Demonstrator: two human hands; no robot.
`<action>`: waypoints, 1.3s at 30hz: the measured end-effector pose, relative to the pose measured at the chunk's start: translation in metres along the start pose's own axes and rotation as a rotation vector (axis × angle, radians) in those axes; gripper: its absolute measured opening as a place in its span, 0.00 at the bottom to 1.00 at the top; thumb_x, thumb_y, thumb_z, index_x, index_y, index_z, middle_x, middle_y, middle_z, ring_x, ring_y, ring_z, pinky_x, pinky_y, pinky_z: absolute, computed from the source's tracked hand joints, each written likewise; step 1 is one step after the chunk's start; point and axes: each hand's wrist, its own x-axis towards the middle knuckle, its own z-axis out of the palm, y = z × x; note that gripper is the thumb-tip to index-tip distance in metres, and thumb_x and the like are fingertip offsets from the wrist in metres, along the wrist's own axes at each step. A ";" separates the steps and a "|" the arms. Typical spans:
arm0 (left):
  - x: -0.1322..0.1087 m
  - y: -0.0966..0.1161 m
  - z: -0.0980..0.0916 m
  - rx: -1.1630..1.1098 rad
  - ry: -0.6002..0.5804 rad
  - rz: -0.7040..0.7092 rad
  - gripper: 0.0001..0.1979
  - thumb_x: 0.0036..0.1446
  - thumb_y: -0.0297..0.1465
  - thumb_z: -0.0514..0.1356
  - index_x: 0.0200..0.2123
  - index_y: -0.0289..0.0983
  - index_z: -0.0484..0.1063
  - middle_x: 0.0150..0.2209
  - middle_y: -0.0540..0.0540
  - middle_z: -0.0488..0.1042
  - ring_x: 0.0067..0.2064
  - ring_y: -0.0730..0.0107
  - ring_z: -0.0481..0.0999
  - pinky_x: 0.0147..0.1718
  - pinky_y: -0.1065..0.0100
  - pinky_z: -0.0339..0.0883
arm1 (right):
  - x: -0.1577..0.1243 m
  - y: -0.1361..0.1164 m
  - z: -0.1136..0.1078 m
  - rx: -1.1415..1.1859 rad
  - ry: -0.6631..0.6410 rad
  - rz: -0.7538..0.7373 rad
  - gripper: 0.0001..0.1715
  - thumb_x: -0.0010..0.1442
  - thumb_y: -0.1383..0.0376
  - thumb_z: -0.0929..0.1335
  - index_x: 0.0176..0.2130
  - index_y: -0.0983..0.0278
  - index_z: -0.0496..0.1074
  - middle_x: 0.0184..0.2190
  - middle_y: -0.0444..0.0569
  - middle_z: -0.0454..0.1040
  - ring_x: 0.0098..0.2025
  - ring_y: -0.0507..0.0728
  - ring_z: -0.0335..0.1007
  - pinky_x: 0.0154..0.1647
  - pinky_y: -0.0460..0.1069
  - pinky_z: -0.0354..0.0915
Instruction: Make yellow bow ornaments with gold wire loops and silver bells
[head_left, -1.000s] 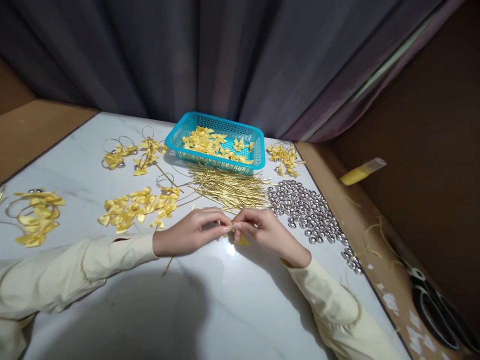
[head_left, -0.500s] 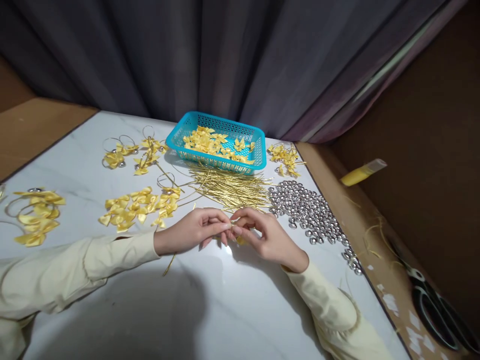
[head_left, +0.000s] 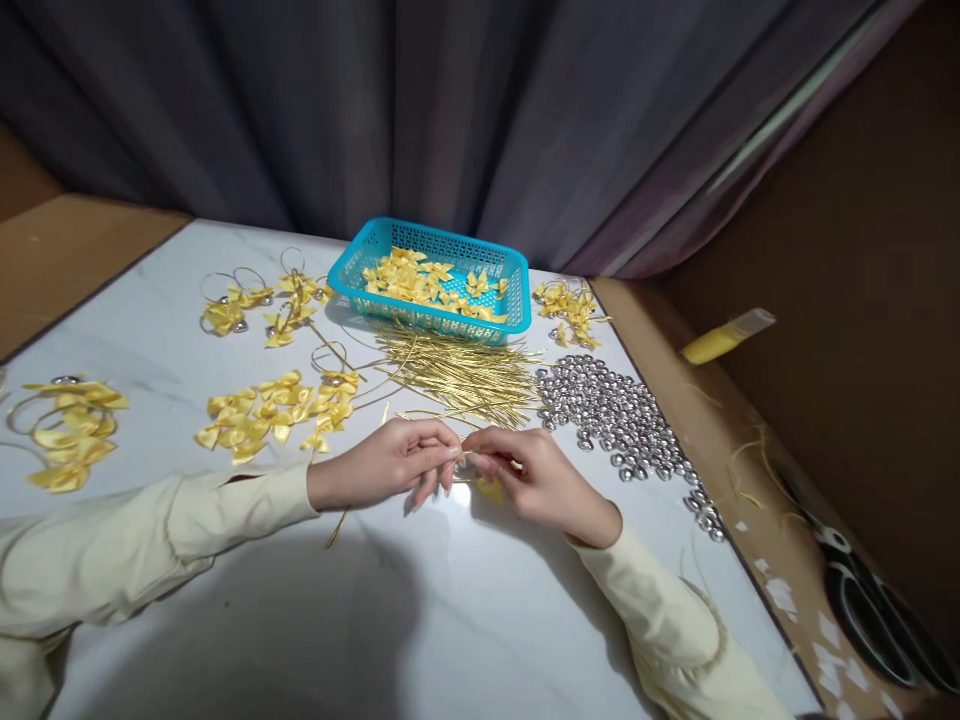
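Observation:
Close together over the front of the gold cord pile point(head_left: 465, 375), my left hand point(head_left: 390, 462) and my right hand point(head_left: 536, 475) meet fingertip to fingertip. Both are closed in a pinch on a thin gold cord point(head_left: 466, 455), which shows only as a short piece between them. Below my right fingers, a yellow ribbon bow point(head_left: 491, 490) is partly hidden; I cannot tell whether it is attached to the cord. A gold cord end point(head_left: 336, 528) sticks out beneath my left wrist.
A blue basket point(head_left: 345, 290) of yellow bows stands behind the cords. Loose bows point(head_left: 259, 410) lie left, near looped cords with bows point(head_left: 292, 300). Silver bells or beads point(head_left: 615, 410) spread right. Scissors point(head_left: 870, 610) and a yellow tube point(head_left: 724, 338) lie beyond the right edge.
My right fingers have shifted slightly, and a little more of the cord and the yellow bow shows below them. The left hand stays nearly in place. The view has tilted slightly.

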 end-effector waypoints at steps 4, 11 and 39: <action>0.000 -0.002 -0.002 -0.015 0.011 0.002 0.09 0.61 0.32 0.51 0.33 0.33 0.65 0.22 0.54 0.67 0.16 0.84 0.60 0.17 0.77 0.54 | 0.000 -0.002 -0.002 -0.022 0.007 -0.002 0.11 0.57 0.72 0.61 0.37 0.67 0.72 0.25 0.48 0.73 0.22 0.49 0.60 0.26 0.45 0.55; 0.002 -0.003 -0.003 -0.007 0.011 -0.001 0.09 0.61 0.34 0.52 0.34 0.33 0.65 0.22 0.54 0.67 0.17 0.83 0.59 0.18 0.76 0.53 | -0.001 -0.002 -0.002 -0.015 0.042 -0.049 0.11 0.60 0.69 0.62 0.35 0.67 0.73 0.27 0.50 0.74 0.27 0.52 0.64 0.29 0.46 0.57; -0.002 -0.011 -0.001 0.616 0.236 0.394 0.04 0.59 0.29 0.56 0.35 0.35 0.68 0.35 0.48 0.64 0.32 0.76 0.65 0.31 0.73 0.61 | 0.000 -0.001 -0.005 0.359 -0.032 0.208 0.13 0.60 0.63 0.64 0.28 0.68 0.70 0.17 0.38 0.56 0.20 0.47 0.48 0.22 0.44 0.47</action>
